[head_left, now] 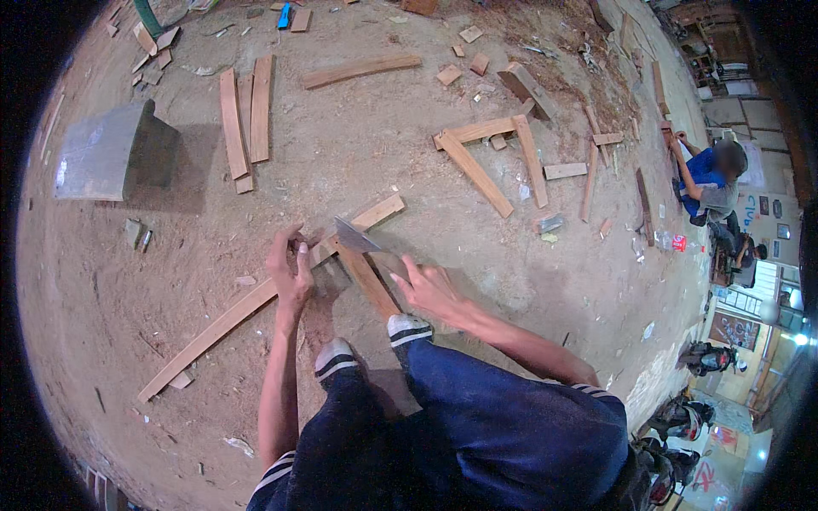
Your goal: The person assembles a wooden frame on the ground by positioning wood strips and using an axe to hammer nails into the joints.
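Note:
A long wooden strip (223,324) lies slantwise on the ground in front of my feet. A shorter wooden piece (368,277) meets it near its upper part, and its near end reaches my right socked foot (407,325). My left hand (291,268) is over the long strip, left of this joint, its fingers bent and apart. My right hand (433,292) grips the handle of a flat-bladed tool (355,236). Its broad grey blade is tilted over the joint and seems to touch the wood. Whether it is a knife or a saw I cannot tell.
A metal box-like block (98,153) stands at the left. Loose wooden strips (262,106) lie beyond my hands, with a joined wooden frame (486,132) at the right. Offcuts and a blue object (284,15) lie farther off. Another person (716,179) works at the far right, near parked motorbikes (711,358).

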{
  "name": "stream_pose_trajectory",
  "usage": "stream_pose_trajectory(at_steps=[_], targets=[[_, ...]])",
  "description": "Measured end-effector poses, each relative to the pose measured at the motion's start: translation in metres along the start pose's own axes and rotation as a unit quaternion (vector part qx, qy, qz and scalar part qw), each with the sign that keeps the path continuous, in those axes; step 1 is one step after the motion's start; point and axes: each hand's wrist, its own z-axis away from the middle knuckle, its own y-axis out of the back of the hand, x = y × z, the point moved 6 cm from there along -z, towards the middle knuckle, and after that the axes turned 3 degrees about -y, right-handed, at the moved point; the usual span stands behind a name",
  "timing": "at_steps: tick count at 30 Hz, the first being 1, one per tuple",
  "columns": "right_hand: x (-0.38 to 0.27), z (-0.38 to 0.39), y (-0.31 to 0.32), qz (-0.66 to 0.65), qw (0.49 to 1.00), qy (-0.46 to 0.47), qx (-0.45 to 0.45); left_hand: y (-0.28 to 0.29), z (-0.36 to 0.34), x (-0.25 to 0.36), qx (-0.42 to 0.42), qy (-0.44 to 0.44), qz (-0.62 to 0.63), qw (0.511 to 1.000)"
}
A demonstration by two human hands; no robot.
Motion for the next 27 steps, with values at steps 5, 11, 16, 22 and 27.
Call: stream_pose_trajectory(at_steps=[5,11,16,22,27], targets=[[0.012,0.004,-0.007,-0.024,0.999,-0.015,0.022,0.0,0.0,0.002,0.0,0.014,-0.005,1.0],[-0.005,-0.009,0.018,-0.02,0.996,-0.065,-0.049,0.001,0.002,-0.005,0.005,0.006,-0.001,1.0],[-0.054,-0.011,0.097,-0.103,0.992,-0.013,0.076,0.005,0.004,-0.014,-0.01,0.012,-0.021,1.0],[-0.072,0.002,0.118,-0.104,0.947,0.145,0.267,0.013,0.004,-0.008,0.02,-0.013,0.081,0.996],[0.013,-0.008,0.02,0.064,0.998,0.027,0.006,-0.001,0.006,-0.008,0.02,-0.005,0.095,0.995]])
